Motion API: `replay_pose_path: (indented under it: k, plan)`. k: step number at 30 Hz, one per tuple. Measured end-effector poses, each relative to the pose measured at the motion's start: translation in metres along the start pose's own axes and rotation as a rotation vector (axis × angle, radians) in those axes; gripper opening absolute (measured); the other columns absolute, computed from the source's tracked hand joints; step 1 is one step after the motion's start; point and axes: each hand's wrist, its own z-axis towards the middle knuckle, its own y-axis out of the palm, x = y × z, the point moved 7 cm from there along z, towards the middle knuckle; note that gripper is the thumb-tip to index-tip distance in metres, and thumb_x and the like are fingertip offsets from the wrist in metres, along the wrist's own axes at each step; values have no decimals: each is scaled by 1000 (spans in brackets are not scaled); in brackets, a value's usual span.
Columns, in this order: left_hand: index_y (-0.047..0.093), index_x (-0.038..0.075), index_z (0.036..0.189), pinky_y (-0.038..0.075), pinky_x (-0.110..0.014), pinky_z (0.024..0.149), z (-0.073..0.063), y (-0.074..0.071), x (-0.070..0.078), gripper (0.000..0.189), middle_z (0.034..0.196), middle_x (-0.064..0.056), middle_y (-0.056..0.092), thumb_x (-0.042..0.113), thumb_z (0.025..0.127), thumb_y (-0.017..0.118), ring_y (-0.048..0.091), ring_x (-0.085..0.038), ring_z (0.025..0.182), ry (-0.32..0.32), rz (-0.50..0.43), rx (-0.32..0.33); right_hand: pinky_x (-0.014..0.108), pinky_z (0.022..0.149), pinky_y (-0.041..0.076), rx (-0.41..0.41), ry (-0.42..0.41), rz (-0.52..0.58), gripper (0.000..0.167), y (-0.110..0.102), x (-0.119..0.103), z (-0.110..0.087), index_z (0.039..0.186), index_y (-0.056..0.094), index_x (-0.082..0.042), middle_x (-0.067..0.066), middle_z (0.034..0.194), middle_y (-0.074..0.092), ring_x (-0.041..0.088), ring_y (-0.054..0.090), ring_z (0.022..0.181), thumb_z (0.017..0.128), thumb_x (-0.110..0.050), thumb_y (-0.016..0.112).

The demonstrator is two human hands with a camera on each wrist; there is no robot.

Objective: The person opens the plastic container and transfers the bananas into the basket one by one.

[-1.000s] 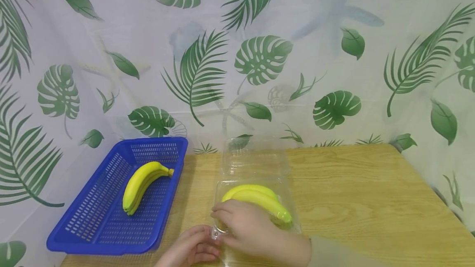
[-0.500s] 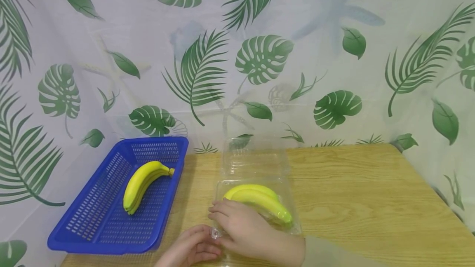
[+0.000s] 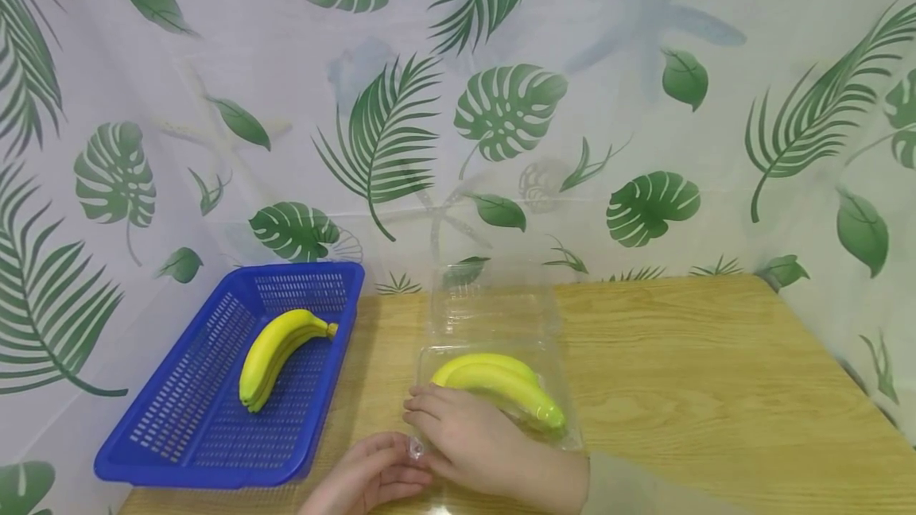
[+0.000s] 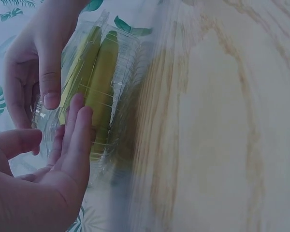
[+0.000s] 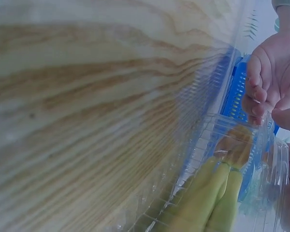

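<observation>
A clear plastic clamshell container (image 3: 570,420) lies on the table, its transparent lid (image 3: 494,312) tipped back toward the wall. Inside is a yellow bunch of bananas (image 3: 511,392), greenish at one end; its joined stem appears in the right wrist view. My right hand (image 3: 475,439) reaches over the container's near left side and grips its edge between thumb and fingers. At that same corner, my left hand (image 3: 372,471) touches the outside, fairly straight fingers (image 4: 79,130) along the wall and thumb apart from them. Part of the near rim is hidden by the right hand.
A blue perforated basket (image 3: 325,412) stands at the left, holding another banana bunch (image 3: 279,356). The wooden table (image 3: 687,388) extends to the right of the container. Behind it hangs a leaf-patterned sheet (image 3: 587,125).
My right hand has shifted slightly left along the container's near side and is no longer blurred. The left hand, bananas and basket hold nearly the same places.
</observation>
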Motion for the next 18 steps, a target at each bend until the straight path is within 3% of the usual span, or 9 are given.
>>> replay_pose_path:
  k: [9, 18]
  plan:
    - [58, -14, 137, 63, -27, 98, 1, -8, -4, 41, 116, -3, 78, 17, 111, 53, 76, -10, 105, -49, -1, 96, 31, 120, 50, 8, -41, -43, 44, -1, -2, 2, 126, 73, -10, 2, 133, 74, 18, 64, 135, 93, -40, 79]
    - [53, -17, 140, 63, -26, 99, 2, -9, -5, 42, 117, -4, 78, 12, 110, 52, 76, -10, 107, -48, 4, 95, 29, 120, 49, -7, -38, -50, 45, 2, 0, 3, 124, 74, -12, -1, 129, 75, 17, 64, 135, 93, -44, 80]
